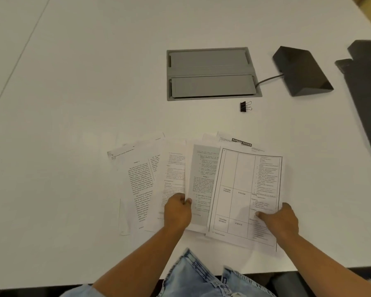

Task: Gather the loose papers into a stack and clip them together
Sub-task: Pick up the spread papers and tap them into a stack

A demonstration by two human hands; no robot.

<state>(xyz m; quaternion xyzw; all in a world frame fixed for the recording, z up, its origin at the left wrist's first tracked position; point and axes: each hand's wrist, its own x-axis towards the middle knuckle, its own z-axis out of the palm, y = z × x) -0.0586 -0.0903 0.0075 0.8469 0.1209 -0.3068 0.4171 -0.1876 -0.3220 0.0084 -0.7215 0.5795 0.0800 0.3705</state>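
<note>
Left hand [177,211] is pinching fanned white printed paper sheets [141,185]; right hand [281,219] is gripping the gridded top sheet [244,179]. Both should be sweeping inward evenly. A small black binder clip [245,106] is lying beyond the fingertips [188,201].

Both hands [177,211] on fanned papers [201,185]

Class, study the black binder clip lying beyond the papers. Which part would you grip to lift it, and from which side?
Probably the two wire handles, approached from the right. The binder clip lies on its side with both loops sticking out rightward from its black body, so thumb and finger could pinch them.
</note>
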